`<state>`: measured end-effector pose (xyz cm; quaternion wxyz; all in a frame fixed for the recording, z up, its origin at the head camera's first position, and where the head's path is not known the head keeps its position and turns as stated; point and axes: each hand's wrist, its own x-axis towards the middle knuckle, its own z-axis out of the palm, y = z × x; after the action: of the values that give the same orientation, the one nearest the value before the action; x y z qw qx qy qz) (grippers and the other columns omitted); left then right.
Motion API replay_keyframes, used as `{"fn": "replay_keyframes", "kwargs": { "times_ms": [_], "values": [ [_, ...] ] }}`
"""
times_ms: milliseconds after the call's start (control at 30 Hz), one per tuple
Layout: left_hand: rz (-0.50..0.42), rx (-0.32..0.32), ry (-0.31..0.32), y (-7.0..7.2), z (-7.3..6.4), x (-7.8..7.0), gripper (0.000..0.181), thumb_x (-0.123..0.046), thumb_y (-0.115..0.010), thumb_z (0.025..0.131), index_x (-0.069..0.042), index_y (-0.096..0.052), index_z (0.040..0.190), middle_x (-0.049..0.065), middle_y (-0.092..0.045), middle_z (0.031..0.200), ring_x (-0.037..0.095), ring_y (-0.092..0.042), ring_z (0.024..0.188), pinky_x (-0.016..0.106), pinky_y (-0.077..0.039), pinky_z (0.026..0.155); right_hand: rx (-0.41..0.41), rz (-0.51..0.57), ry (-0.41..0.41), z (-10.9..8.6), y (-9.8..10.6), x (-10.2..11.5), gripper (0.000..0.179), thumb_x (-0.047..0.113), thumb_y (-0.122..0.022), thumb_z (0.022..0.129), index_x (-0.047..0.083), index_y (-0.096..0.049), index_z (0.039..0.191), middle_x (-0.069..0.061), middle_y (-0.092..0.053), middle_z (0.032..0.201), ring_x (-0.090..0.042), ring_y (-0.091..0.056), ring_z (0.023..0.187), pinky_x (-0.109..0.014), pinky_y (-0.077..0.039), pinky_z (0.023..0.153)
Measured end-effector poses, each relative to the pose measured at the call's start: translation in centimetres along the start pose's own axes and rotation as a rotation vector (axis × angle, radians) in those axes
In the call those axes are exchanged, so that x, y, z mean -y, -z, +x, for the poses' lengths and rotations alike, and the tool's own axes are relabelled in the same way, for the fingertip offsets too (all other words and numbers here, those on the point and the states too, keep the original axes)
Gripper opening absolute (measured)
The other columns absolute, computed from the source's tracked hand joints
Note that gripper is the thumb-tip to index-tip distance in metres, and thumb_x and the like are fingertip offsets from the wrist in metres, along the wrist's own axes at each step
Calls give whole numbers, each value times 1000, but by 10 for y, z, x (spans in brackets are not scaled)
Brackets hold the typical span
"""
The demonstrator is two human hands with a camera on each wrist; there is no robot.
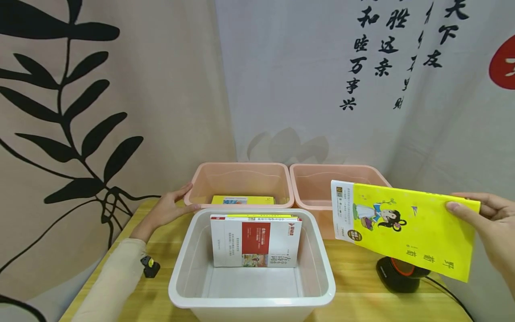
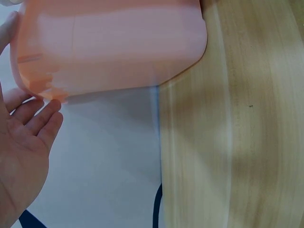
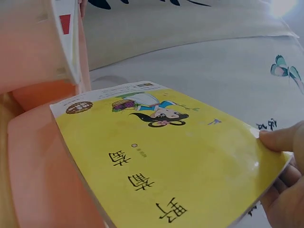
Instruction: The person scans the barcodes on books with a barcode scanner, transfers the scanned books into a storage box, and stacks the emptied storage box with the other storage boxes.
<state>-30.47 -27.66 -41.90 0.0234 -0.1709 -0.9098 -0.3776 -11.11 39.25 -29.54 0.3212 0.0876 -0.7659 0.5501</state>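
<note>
My right hand (image 1: 492, 223) pinches a yellow picture book (image 1: 422, 223) by its right edge, thumb on the printed face and fingers behind. The book is raised in front of the right pink bin (image 1: 342, 169), covering part of it. Its cover shows a cartoon girl, and a white strip runs along the far end. My left hand (image 1: 169, 210) rests with fingers and thumb spread at the left corner of the other pink bin (image 2: 118, 47). Inside that bin lies a yellow book (image 1: 243, 200). A white bin (image 1: 257, 302) stands in front, with books (image 1: 257, 241) against its back wall.
A black round device (image 1: 398, 275) with a cable sits on the wooden table (image 1: 350, 308), below the held book. Behind the bins hang curtains (image 1: 281, 89) with black lettering and leaf prints. The table's left edge runs beside my left arm.
</note>
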Motion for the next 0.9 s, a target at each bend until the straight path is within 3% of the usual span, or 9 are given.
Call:
{"fn": "replay_keyframes", "kwargs": {
  "times_ms": [100, 333, 433, 533, 667, 900],
  "values": [
    [-1, 2, -3, 0, 0, 0, 98, -53, -74, 90, -6, -26, 161, 12, -22, 169, 45, -28, 151, 68, -31, 115, -7, 0, 4, 11, -7, 8, 33, -15, -64, 92, 13, -76, 103, 13, -78, 85, -1, -71, 62, -8, -52, 60],
    [9, -1, -6, 1, 0, 0, 100, -55, -74, 90, -5, -26, 161, 13, -22, 169, 45, -27, 151, 68, -30, 115, -52, -193, -46, 35, -28, 22, 20, 3, -70, 95, 19, -73, 107, 24, -73, 86, 1, -64, 64, -9, -44, 58],
    [10, 2, -4, 0, -1, 0, 100, -55, -74, 90, -5, -26, 161, 13, -22, 168, 45, -28, 151, 68, -30, 115, -61, -228, -51, 43, -37, 26, 16, 7, -72, 95, 18, -74, 106, 25, -72, 86, -1, -61, 63, -10, -42, 53],
    [10, 1, 0, 0, -2, 2, 99, -55, -74, 90, -5, -26, 161, 13, -22, 168, 45, -28, 151, 67, -30, 116, -54, -150, -53, 53, -49, 28, 14, 6, -75, 92, 13, -76, 104, 19, -75, 87, -4, -60, 62, -12, -41, 49],
    [16, -6, 2, 0, -2, 2, 100, -56, -74, 89, -7, -26, 162, 13, -23, 168, 44, -29, 151, 67, -32, 115, -28, 49, -65, 68, -67, 27, 15, 3, -78, 88, 8, -77, 103, 10, -78, 86, -6, -66, 64, -11, -45, 51],
    [34, 2, 17, 0, 0, 1, 102, -61, -73, 87, -11, -26, 162, 10, -23, 169, 44, -29, 151, 68, -32, 114, 55, 350, -142, 86, -102, 25, 15, 2, -80, 87, 4, -77, 101, 2, -79, 89, -10, -74, 73, -14, -58, 69]
  ]
}}
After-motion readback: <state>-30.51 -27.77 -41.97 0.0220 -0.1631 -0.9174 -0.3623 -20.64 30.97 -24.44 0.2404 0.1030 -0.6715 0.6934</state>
